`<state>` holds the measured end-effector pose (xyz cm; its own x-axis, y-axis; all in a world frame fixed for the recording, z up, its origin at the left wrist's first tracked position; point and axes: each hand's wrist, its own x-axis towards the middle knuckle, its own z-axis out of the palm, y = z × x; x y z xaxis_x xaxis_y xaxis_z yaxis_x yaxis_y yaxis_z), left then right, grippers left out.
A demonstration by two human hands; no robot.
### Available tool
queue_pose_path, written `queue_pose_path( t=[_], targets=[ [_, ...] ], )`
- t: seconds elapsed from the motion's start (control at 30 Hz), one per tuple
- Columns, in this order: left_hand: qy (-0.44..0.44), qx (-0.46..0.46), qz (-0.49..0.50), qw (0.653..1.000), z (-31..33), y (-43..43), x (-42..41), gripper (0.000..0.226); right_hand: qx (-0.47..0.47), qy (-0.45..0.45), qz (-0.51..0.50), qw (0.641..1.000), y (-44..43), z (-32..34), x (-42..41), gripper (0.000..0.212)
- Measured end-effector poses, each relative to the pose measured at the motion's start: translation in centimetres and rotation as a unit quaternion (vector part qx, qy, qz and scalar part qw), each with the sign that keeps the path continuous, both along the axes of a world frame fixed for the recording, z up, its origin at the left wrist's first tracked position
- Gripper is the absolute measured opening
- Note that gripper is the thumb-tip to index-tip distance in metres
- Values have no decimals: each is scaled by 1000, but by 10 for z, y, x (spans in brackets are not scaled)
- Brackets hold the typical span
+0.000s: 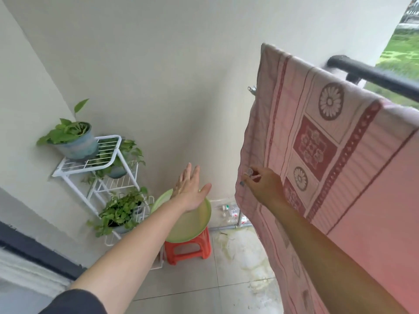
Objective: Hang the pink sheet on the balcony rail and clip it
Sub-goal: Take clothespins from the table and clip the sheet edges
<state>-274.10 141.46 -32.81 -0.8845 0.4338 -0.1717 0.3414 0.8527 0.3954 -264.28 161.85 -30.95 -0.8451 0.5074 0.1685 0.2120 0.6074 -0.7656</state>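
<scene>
- Over at the left wall, a white wire rack with stepped shelves, standing in the corner.
- Top shelf: a leafy plant in a bluish pot.
- A second plant on the middle step, trailing leaves through the wires.
- Down low, a third plant, bushy and green.
- Just beside the rack, an orange-red plastic stool carrying a pale green basin.
- Pale tiled floor, with yellowish stains near the stool.
- Small bottles and packets at the foot of the plain wall.
- Top right, green grass outside.
</scene>
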Motion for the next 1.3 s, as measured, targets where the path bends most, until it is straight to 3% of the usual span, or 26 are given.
queue_pose_path(
  t=[0.33,0.83,1.0,1.07,1.17,1.23,1.3],
  targets=[
    [-31,16,-24,999,-32,69,-160,79,-6,-59,-30,998,61,-32,-149,22],
    [-106,14,-238,966,-95,184,-314,72,-2,-137,-161,977,89,-73,-236,39],
    [-229,124,-250,932,-103,239,-338,83,-25,-128,-193,972,101,-60,-241,42],
    [-331,176,-221,900,-105,270,-348,89,-31,-119,-224,967,113,-59,-246,37],
    [-403,225,-208,863,-111,302,-353,88,-34,-117,-244,962,119,-56,-250,35],
    [-455,246,-211,829,-116,315,-355,77,-34,-114,-246,962,118,-55,-256,33],
    [-497,261,-224,797,-119,327,-353,41,-37,-105,-250,962,115,-55,-260,31]
  ],
)
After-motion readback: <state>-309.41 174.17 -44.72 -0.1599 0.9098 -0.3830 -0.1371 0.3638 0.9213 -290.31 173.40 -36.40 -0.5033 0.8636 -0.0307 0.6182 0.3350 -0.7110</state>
